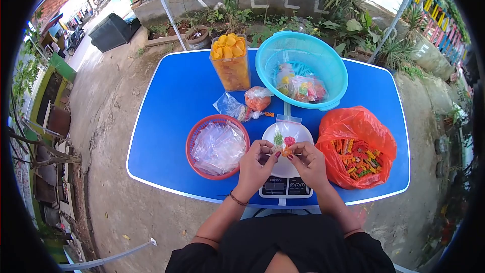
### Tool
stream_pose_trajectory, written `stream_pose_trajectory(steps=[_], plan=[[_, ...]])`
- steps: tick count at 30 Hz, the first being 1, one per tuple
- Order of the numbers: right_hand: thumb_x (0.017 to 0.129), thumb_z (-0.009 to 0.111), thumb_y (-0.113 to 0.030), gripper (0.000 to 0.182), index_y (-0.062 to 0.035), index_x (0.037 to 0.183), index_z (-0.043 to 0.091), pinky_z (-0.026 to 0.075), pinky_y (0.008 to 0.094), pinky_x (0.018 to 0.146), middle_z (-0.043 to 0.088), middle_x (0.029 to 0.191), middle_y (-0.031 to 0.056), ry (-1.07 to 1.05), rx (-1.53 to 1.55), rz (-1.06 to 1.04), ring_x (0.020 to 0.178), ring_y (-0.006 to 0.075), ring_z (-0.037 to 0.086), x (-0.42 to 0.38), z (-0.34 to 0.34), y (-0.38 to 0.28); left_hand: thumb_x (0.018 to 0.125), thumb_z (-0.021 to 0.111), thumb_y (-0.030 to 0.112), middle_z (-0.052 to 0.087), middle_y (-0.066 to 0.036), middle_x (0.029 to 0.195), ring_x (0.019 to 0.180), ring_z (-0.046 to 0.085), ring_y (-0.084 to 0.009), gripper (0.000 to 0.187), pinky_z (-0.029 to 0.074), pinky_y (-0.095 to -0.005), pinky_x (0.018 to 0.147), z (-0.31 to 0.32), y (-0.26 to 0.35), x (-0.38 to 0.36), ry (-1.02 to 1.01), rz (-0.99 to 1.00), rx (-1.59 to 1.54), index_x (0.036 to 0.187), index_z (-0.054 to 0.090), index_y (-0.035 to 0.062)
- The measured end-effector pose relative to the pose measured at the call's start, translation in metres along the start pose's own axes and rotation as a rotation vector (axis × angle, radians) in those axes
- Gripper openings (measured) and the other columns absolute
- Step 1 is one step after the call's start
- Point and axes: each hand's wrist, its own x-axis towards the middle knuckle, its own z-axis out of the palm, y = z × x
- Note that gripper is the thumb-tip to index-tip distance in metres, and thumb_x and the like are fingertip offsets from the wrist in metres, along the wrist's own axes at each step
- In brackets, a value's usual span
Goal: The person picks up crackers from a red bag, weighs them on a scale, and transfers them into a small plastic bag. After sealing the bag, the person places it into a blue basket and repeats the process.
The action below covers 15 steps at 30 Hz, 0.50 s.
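A small clear plastic bag (289,126) with green, pink and orange pieces inside lies over the white plate of a kitchen scale (286,187). My left hand (256,166) pinches its lower left part between thumb and fingers. On the other side, my right hand (309,163) pinches the lower right part, close to an orange piece. Both hands are closed, their fingertips nearly meeting above the plate. A red basket (190,146) full of clear bags (220,146) stands left of my left hand. Right of my right hand sits a red plastic bag (353,117) holding colourful block-shaped pieces (361,159).
A turquoise basket (268,55) with several filled bags (304,89) stands at the back of the blue table (161,121). Beside it is a tall clear container of orange chips (231,73). A tied bag of orange pieces (258,101) and a clear bag (228,105) lie in front.
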Motion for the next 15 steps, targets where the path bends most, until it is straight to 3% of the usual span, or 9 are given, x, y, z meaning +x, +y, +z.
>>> stream_pose_trajectory(steps=[4, 5, 8, 11, 15], plan=[[0.091, 0.061, 0.012, 0.016, 0.0032, 0.104, 0.064, 0.055, 0.025, 0.085, 0.068, 0.101, 0.0068, 0.122, -0.05, -0.078, 0.093, 0.0115, 0.068, 0.033, -0.009, 0.001, 0.094, 0.07, 0.006, 0.072, -0.009, 0.097, 0.075, 0.068, -0.0084, 0.024, 0.053, -0.0236, 0.064, 0.009, 0.02, 0.038, 0.054, 0.152, 0.225, 0.115, 0.062, 0.0008], [0.09, 0.063, 0.012, 0.014, 0.0029, 0.101, 0.063, 0.055, 0.025, 0.086, 0.068, 0.102, 0.007, 0.182, -0.105, -0.12, 0.091, 0.0114, 0.068, 0.045, -0.014, 0.004, 0.09, 0.071, 0.006, 0.073, -0.013, 0.095, 0.071, 0.071, -0.0208, 0.024, 0.054, -0.0294, 0.063, 0.014, 0.029, 0.051, 0.091, 0.2, 0.235, 0.113, 0.064, 0.0014], [0.09, 0.061, 0.013, 0.023, 0.0039, 0.11, 0.064, 0.055, 0.0265, 0.09, 0.069, 0.111, 0.0111, 0.24, -0.162, -0.181, 0.1, 0.0151, 0.069, 0.083, -0.028, -0.001, 0.089, 0.072, 0.01, 0.07, -0.017, 0.111, 0.088, 0.072, -0.0263, 0.032, 0.057, -0.0351, 0.074, 0.022, 0.044, 0.094, 0.054, 0.324, 0.312, 0.12, 0.065, 0.0031], [0.09, 0.059, 0.014, 0.036, 0.0042, 0.124, 0.063, 0.055, 0.03, 0.096, 0.068, 0.122, 0.0155, 0.314, -0.076, -0.206, 0.112, 0.0202, 0.067, 0.114, -0.032, -0.012, 0.089, 0.074, 0.018, 0.065, -0.017, 0.128, 0.102, 0.068, -0.0295, 0.04, 0.054, -0.0386, 0.088, 0.029, 0.04, 0.13, 0.198, 0.625, 0.673, 0.126, 0.066, 0.0052], [0.089, 0.057, 0.014, 0.045, 0.0026, 0.132, 0.06, 0.054, 0.0331, 0.102, 0.066, 0.129, 0.0165, 0.259, -0.235, -0.234, 0.119, 0.0243, 0.065, 0.107, -0.034, -0.018, 0.087, 0.075, 0.023, 0.058, -0.019, 0.139, 0.118, 0.061, -0.036, 0.045, 0.049, -0.0441, 0.1, 0.026, 0.056, 0.122, 0.068, 0.506, 0.739, 0.129, 0.067, 0.0073]])
